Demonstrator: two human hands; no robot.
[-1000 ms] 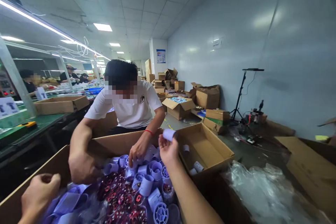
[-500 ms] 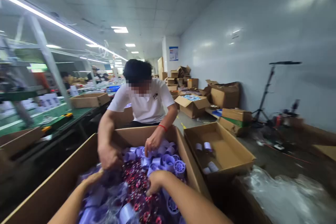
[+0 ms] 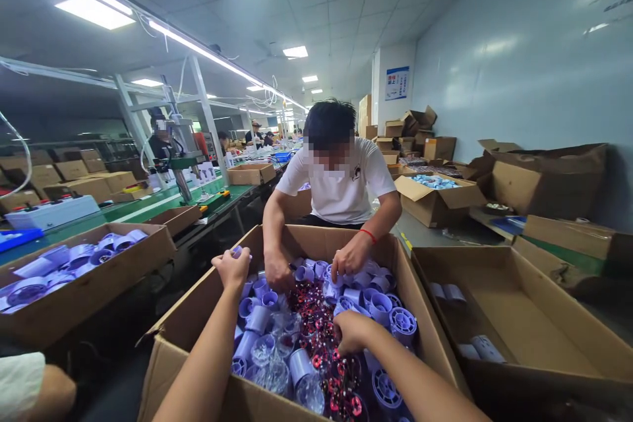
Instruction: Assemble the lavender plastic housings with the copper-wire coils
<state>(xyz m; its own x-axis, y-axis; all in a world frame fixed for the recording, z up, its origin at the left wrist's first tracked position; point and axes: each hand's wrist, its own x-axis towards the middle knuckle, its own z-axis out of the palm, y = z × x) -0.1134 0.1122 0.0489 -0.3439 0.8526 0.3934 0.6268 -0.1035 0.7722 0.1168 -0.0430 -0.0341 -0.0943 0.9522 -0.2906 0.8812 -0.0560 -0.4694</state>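
A big cardboard box [image 3: 198, 316] in front of me is full of pale purple plastic spools [image 3: 260, 320] and red copper coils [image 3: 316, 323]. My left hand [image 3: 231, 268] is raised over the box's left side, shut on a small purple piece. My right hand [image 3: 352, 331] is down in the pile among the spools and coils, its fingers curled; what it grips is hidden. Across the box a person in a white T-shirt [image 3: 341, 184] has both hands [image 3: 349, 257] in the same pile.
To the right stands an open cardboard box [image 3: 539, 336] with a few spools inside. At left, another box [image 3: 93, 283] holds purple parts. Behind it runs a green workbench [image 3: 148, 208] with more workers. Cartons are stacked along the right wall.
The view has swung left. My left hand has risen out of the pile with a purple piece. My right hand stays down among the spools.
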